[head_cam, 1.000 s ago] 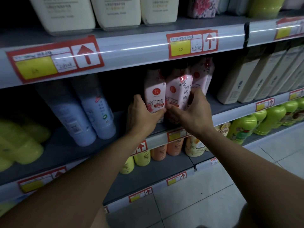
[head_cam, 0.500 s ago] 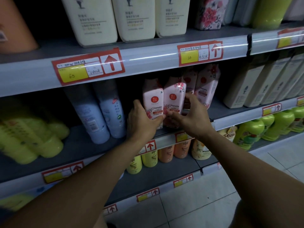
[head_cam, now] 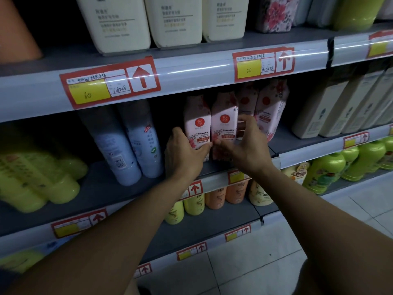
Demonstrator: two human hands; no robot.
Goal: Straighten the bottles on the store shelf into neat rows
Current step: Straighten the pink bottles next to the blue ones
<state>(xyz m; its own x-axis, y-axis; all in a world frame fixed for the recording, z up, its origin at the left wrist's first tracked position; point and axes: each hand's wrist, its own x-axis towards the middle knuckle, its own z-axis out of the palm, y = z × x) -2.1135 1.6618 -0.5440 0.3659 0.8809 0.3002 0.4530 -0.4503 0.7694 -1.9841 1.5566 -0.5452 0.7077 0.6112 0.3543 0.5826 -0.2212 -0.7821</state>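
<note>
Two pink Camellia conditioner bottles stand side by side at the front of the middle shelf (head_cam: 131,188). My left hand (head_cam: 182,154) grips the lower left side of the left pink bottle (head_cam: 196,122). My right hand (head_cam: 246,147) wraps the lower right side of the right pink bottle (head_cam: 224,120), its thumb on the front label. Both bottles are upright and touch each other. Behind them stand a further pink bottle (head_cam: 246,101) and a tilted pink floral bottle (head_cam: 271,109).
Two pale blue bottles (head_cam: 131,143) lean left of my hands, with yellow-green bottles (head_cam: 38,177) lying further left. Beige bottles (head_cam: 331,107) line the right. Cream bottles (head_cam: 146,20) fill the top shelf; orange, yellow and green bottles (head_cam: 323,171) sit below. Tiled floor lies bottom right.
The two front pink bottles have been brought upright and closer together. My view has shifted up and left; both hands stay on the bottles.
</note>
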